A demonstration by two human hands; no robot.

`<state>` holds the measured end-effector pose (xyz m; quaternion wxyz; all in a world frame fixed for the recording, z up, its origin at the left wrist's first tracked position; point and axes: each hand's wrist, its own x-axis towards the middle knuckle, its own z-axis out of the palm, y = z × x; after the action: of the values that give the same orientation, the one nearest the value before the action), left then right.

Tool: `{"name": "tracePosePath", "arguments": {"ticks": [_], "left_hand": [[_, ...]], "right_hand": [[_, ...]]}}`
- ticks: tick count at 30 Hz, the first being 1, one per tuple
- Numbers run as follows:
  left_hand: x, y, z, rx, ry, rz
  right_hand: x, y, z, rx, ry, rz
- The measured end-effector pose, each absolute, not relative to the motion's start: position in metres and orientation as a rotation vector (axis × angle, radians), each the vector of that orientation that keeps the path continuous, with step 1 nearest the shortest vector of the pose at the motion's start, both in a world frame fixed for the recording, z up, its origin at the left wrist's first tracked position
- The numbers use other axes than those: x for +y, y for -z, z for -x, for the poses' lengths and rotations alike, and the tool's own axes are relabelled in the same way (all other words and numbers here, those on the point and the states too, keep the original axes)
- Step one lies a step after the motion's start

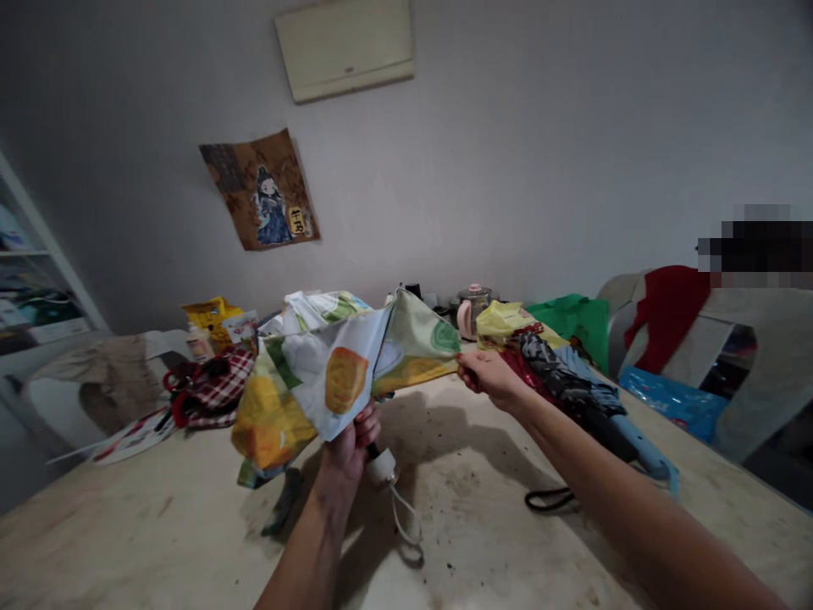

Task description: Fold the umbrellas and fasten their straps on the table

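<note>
A half-folded umbrella with a white, green and yellow print hangs loosely above the table. Its white handle points toward me, with a pale wrist strap looped below. My left hand is wrapped round the umbrella just above the handle, partly hidden under the canopy cloth. Off to the right, my right hand pinches the edge of one canopy panel and holds it stretched out sideways. Some of the cloth on the left bunches and droops.
Folded umbrellas, one dark-patterned and one light blue, lie on the table at right. Behind them are a yellow bag, a green bag and a glass kettle. A plaid bag and a hand fan lie left. A person sits far right.
</note>
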<state>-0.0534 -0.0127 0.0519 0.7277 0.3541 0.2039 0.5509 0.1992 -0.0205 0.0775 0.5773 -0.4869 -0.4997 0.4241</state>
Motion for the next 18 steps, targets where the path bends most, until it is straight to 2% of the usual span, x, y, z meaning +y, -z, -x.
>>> {"name": "tracePosePath", "arguments": {"ticks": [10, 18], "left_hand": [[-0.014, -0.051, 0.052, 0.493, -1.179, -0.757], [-0.022, -0.049, 0.035, 0.551, -1.363, -0.799]], "right_hand": [[-0.031, -0.065, -0.164, -1.381, -0.762, 1.235], [-0.022, -0.067, -0.169, -0.853, -0.738, 1.172]]}}
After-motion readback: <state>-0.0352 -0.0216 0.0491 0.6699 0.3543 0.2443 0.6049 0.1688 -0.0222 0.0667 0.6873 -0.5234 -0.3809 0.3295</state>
